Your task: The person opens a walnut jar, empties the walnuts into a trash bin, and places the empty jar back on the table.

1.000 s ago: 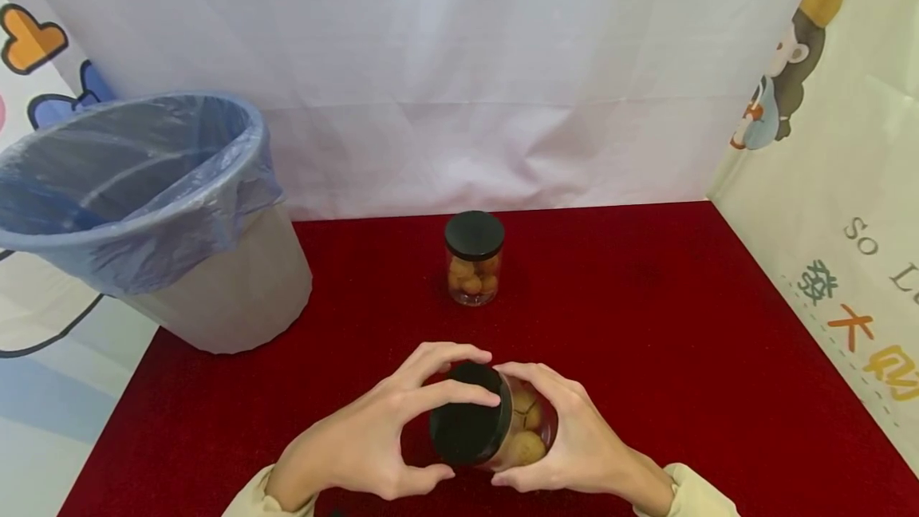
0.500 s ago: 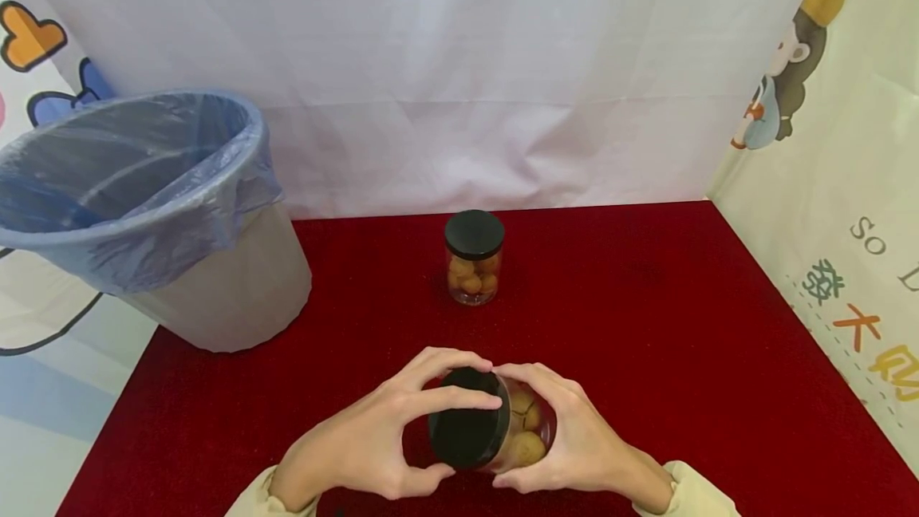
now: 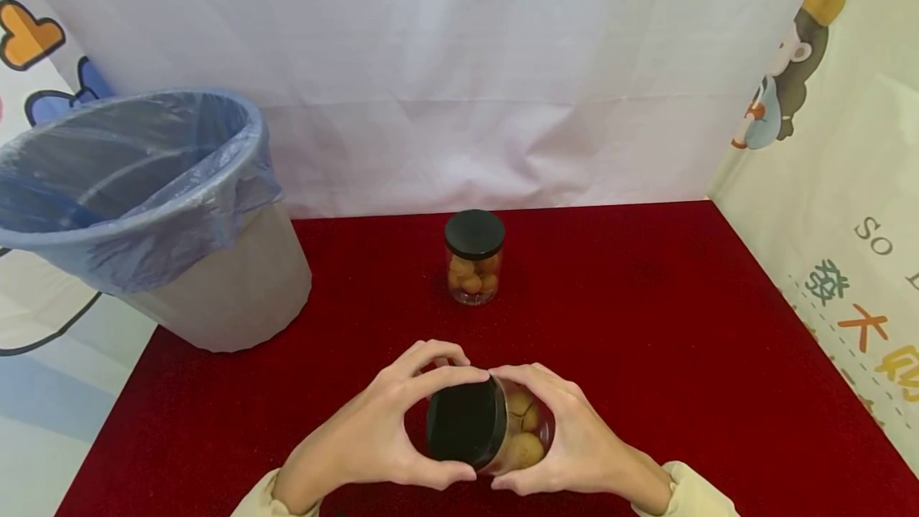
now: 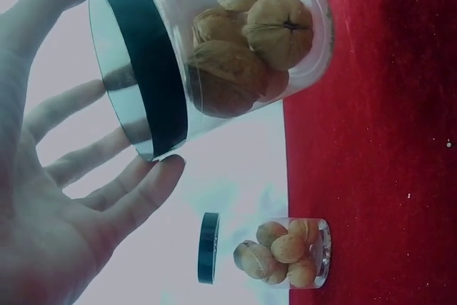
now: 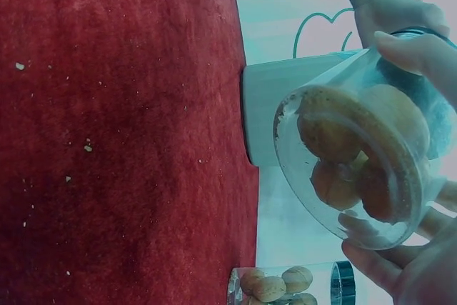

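Note:
A clear jar [image 3: 522, 423] of walnuts is tilted with its black lid [image 3: 467, 424] towards the left. My right hand [image 3: 570, 433] grips the jar's body, thumb and fingers on opposite sides. Around the lid's edge curls my left hand [image 3: 391, 425], its thumb on the near side and fingers on the far side. In the left wrist view the lid [image 4: 161, 69] sits on the jar, and the thumb and little finger touch its rim. The right wrist view shows the jar's base [image 5: 350, 166] off the table, with walnuts inside.
A second lidded jar of walnuts [image 3: 472, 284] stands upright farther back on the red tabletop [image 3: 646, 317]. At the left is a bin [image 3: 240, 294] lined with a blue bag. A white cloth [image 3: 431, 102] hangs behind. Small crumbs [image 5: 88, 148] dot the table.
My left fingers have slid back from over the lid's top to its far edge, and the left thumb has shifted right along the near side. The right hand holds the jar in almost the same place.

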The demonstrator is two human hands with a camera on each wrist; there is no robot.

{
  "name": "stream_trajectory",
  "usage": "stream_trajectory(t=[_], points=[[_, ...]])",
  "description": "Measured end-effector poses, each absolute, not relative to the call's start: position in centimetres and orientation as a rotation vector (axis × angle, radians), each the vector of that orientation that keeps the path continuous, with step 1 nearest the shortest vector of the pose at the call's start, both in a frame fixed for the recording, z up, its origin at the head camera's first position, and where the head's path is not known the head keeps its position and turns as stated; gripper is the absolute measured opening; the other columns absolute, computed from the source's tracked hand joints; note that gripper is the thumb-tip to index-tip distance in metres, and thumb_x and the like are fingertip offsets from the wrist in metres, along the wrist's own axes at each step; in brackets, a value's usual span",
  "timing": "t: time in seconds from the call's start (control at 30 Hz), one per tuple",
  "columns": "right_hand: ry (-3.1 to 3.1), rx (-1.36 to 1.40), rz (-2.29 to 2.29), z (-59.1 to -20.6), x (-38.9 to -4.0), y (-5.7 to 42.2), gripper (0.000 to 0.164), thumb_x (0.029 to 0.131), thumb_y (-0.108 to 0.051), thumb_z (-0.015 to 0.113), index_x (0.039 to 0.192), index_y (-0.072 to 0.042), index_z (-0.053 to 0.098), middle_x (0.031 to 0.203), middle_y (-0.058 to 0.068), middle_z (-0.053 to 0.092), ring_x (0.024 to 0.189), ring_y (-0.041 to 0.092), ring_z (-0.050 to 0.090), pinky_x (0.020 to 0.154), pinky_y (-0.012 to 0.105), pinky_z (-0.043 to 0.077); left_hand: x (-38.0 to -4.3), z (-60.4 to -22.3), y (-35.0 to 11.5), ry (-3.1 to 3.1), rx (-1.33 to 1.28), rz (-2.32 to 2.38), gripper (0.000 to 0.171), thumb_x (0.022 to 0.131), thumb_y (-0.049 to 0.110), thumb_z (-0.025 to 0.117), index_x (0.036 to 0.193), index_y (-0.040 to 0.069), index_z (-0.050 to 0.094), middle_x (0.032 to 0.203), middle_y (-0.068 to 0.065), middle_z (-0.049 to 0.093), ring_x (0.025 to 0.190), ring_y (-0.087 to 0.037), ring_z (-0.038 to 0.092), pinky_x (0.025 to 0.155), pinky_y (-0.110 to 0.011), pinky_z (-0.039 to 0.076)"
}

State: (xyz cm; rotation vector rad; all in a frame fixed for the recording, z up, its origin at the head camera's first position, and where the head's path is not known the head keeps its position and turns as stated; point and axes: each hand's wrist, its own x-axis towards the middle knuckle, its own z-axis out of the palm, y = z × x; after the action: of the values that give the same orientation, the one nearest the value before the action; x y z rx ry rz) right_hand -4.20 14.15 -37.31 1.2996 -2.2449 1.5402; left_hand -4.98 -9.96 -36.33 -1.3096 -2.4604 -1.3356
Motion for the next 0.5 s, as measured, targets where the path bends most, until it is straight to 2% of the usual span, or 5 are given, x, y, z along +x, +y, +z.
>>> stream_trajectory(t=[0.33, 0.5], points=[[-2.268, 1.278, 1.473, -40.3, -5.1, 14.7, 0.089, 0.057, -0.024, 0.091, 0.132, -0.006, 0.046, 0.118, 0.003, 0.056, 0.097, 0.014, 0.056, 0.076, 0.029, 0.052, -4.6, -36.2, -9.7, -2.498, -1.163, -1.265, 0.068, 0.07, 0.05, 0.078, 0.13, 0.025, 0.054, 0.119, 0.005, 0.049, 0.1, -0.014, 0.053, 0.077, -0.03, 0.053], [-2.281, 1.283, 1.472, -41.1, -5.5, 14.9, 0.09, 0.058, -0.028, 0.09, 0.134, -0.009, 0.045, 0.121, 0.002, 0.056, 0.1, 0.015, 0.056, 0.078, 0.03, 0.051, -4.5, -36.0, -9.9, -2.514, -1.17, -1.244, 0.072, 0.071, 0.052, 0.077, 0.133, 0.027, 0.05, 0.125, 0.005, 0.046, 0.108, -0.012, 0.049, 0.08, -0.032, 0.052]])
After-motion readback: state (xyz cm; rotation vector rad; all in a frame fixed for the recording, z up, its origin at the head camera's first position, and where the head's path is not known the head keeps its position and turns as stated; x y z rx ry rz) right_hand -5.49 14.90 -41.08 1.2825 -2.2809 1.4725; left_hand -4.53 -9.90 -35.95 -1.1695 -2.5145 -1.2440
